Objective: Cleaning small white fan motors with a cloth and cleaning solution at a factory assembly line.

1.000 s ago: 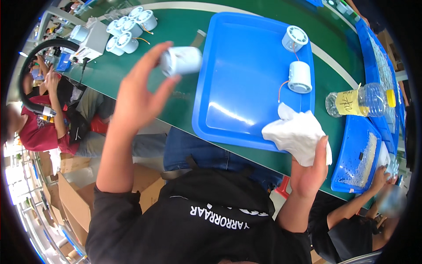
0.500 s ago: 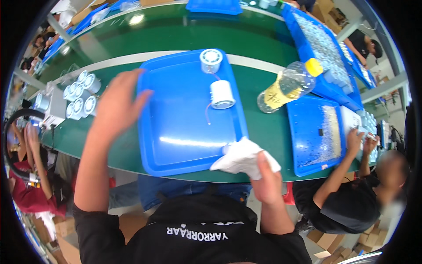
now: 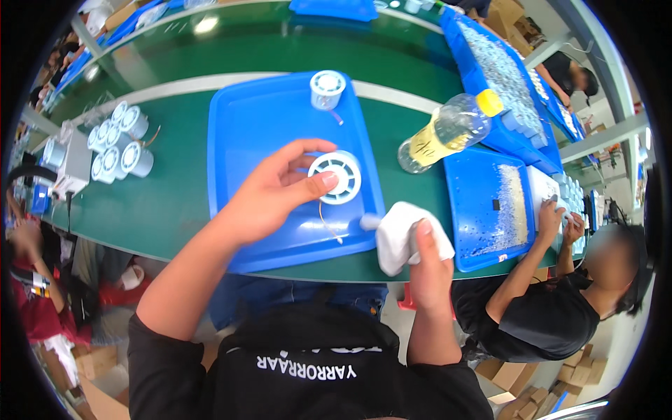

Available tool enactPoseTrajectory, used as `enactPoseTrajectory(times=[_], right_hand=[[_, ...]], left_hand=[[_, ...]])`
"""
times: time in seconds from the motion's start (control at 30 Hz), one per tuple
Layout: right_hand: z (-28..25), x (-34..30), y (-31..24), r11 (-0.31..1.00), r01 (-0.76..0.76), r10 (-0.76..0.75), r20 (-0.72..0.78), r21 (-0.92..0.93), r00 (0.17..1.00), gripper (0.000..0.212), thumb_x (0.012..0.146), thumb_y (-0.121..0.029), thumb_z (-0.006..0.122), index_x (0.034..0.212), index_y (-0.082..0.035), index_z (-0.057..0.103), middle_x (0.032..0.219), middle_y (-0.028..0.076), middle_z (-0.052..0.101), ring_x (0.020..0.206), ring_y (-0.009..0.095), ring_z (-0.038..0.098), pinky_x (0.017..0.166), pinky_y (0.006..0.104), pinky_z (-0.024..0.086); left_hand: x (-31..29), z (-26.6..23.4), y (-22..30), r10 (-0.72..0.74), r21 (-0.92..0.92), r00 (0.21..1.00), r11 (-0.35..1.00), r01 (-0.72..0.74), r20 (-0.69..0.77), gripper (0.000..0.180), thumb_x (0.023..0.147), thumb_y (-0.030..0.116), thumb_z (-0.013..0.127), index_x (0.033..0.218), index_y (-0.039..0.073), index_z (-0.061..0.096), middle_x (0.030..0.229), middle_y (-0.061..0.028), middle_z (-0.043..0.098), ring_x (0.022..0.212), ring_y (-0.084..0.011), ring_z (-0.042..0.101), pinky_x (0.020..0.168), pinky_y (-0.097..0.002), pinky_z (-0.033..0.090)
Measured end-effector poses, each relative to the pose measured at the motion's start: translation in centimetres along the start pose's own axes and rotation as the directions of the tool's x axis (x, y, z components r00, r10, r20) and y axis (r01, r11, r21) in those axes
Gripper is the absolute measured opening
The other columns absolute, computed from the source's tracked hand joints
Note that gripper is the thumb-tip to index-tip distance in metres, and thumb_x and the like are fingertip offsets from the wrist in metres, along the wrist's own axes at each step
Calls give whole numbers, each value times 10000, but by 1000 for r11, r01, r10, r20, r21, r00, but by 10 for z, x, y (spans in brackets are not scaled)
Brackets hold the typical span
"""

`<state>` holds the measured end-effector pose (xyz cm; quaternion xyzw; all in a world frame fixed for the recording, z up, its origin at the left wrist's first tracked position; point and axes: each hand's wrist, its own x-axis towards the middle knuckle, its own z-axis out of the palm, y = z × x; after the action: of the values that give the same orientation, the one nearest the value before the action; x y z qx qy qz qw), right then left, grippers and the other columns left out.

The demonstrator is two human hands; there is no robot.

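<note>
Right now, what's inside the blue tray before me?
A white vented-top cylinder stands in the far right corner of the blue tray; your left hand grips a second cylinder over it. That hand and forearm cover part of the tray floor; anything beneath can't be seen.

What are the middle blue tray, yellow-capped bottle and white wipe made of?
The middle blue tray: probably glossy plastic, with bright glare. The yellow-capped bottle: seemingly clear, shiny plastic; it's see-through. The white wipe: matte, perhaps cloth or paper, bunching softly.

part [image 3: 345, 179] pale blu; cloth [image 3: 397, 236] wht; tray [image 3: 241, 140] blu; tbl [image 3: 168, 203] grn
</note>
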<state>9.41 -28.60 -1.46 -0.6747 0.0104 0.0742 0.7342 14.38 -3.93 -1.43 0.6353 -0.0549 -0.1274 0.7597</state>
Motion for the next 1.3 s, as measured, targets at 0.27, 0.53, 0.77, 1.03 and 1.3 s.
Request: enactPoseTrajectory(times=[0.27,0.53,0.77,1.03,1.3], right_hand=[[48,5,-6,997,-74,70,250,7,966,366,1029,-325,595,1162,11,652,856,-19,628,717,31,514,600,204,378],[70,9,-19,974,-212,187,238,85,953,322,1023,-329,590,1008,-17,668,850,57,682,755,125,651,642,265,496],[63,15,-18,966,123,-127,5,230,992,473,1074,-389,433,1235,28,588,1136,165,686,983,253,692,897,373,520],[88,-9,-14,296,851,-536,662,-435,525,499,983,-382,562,1258,28,640,1254,200,649,1188,348,624,1000,475,450],[83,-13,-26,371,855,-493,704,-361,511,414,880,-228,707,1158,76,658,1190,264,643,1095,456,638,958,511,510]], left_hand=[[-81,29,-6,-112,-349,992,933,87,-51,460,1071,299,501,1453,48,451,1215,-64,619,1050,-141,618,870,-295,533],[-103,23,-5,82,-138,987,985,-102,-141,740,887,-40,699,1523,58,333,1372,-131,509,1140,-200,632,964,-329,525],[-116,8,-8,20,-190,983,980,-55,-183,633,815,-7,799,1354,-6,468,1154,-117,679,1098,-186,669,932,-323,539],[-129,15,-3,71,-119,949,987,-112,-306,683,737,36,864,1321,1,512,1196,-95,658,1102,-161,658,944,-316,529],[-127,13,2,-2,-141,974,990,-30,-225,572,774,-7,830,1259,-5,526,1128,-96,690,1078,-147,663,956,-304,522]])
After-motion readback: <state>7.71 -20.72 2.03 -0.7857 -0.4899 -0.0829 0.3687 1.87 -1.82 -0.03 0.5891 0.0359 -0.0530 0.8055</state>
